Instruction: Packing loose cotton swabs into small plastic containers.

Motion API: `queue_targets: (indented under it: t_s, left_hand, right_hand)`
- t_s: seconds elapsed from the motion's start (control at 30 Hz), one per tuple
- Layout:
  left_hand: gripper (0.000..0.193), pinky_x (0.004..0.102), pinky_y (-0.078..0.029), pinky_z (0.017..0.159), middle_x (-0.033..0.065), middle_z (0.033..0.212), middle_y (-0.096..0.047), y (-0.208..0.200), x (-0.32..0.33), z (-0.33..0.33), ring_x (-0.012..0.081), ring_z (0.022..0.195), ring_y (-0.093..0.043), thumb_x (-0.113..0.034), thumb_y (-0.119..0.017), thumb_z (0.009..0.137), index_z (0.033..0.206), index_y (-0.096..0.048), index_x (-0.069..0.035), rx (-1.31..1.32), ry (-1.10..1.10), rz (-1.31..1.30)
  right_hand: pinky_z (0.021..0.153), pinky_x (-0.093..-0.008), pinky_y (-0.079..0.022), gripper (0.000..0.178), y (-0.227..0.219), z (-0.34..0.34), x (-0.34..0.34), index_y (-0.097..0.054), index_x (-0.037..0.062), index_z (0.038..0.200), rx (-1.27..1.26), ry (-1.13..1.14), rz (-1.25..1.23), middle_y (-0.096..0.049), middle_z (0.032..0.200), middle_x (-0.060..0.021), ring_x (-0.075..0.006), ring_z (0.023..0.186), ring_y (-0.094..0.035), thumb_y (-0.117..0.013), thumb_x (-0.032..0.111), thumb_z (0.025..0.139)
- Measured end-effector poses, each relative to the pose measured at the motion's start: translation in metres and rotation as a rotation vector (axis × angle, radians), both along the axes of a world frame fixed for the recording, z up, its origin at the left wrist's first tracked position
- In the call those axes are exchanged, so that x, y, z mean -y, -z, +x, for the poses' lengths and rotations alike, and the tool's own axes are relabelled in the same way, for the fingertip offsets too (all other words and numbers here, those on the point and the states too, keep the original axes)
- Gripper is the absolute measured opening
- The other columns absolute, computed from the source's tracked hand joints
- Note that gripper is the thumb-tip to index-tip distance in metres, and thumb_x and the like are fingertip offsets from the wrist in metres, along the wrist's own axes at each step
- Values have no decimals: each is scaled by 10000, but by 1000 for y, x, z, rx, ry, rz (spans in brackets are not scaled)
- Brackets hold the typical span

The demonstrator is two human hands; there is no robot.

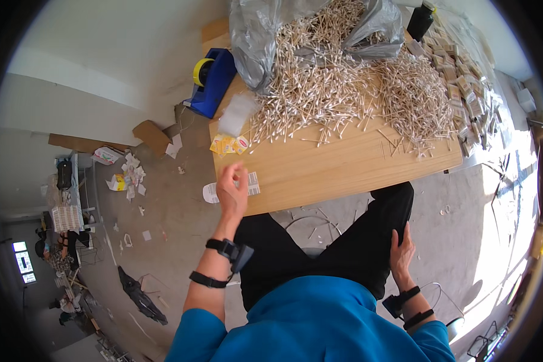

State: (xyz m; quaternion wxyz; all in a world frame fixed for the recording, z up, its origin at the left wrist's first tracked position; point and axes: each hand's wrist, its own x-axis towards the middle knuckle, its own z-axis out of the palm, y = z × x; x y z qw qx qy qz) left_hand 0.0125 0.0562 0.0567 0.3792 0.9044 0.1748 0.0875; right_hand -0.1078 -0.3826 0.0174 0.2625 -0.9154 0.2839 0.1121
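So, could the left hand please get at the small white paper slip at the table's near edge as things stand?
Probably yes: the left hand is raised right beside the white slip, fingers loose, with nothing between them.

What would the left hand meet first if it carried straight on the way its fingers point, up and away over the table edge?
Probably the small white printed slip just past the left hand, then the yellow packets and clear plastic bags. Its height above the wooden table is unclear.

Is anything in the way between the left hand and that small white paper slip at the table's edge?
Nothing visible. The left hand hangs right at the near edge of the pale wooden table, beside the small white paper slip. The heap of cotton swabs lies farther back.
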Motion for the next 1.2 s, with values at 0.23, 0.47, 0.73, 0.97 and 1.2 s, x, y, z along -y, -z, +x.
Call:
queue_targets:
  t_s: [0.23,0.47,0.73,0.97,1.2]
  left_hand:
    - [502,435,-481,812,126,1043,-585,2,-61,117,297,961,-590,-365,-743,816,1149,-586,-24,79,-81,377]
    - [446,442,-506,839,128,1082,-606,2,-61,174,329,1015,-615,-393,-764,782,1096,-666,-92,-237,-211,413]
    - [270,436,-509,801,112,991,-629,25,-83,176,316,948,-625,-287,-764,782,981,-708,-113,-191,-173,324]
    - [135,422,-504,753,94,903,-614,33,-73,171,282,872,-629,-217,-731,818,856,-682,-96,-137,-226,380]
    - [138,406,-490,740,96,914,-603,38,-80,166,280,844,-611,-192,-710,850,914,-658,-80,0,-183,272]
  right_hand:
    - [998,-437,-467,376,-14,-10,-4,-557,-29,1273,279,-294,-22,-593,1254,-276,-417,1154,-588,-554,62,908]
    - [1061,-459,-408,368,-2,-16,-16,-502,-39,1288,286,-213,-70,-477,1396,-276,-432,1257,-499,-477,13,925]
    - [1058,-455,-413,364,-3,-12,-18,-489,-33,1292,288,-229,-90,-474,1398,-270,-427,1259,-500,-463,18,932]
    - [1061,-447,-411,365,2,-15,-19,-472,-16,1307,284,-216,-120,-468,1409,-256,-415,1268,-496,-444,37,946]
    - [1063,-443,-411,364,1,-15,-21,-468,-13,1312,280,-196,-106,-461,1419,-248,-409,1280,-485,-435,40,954]
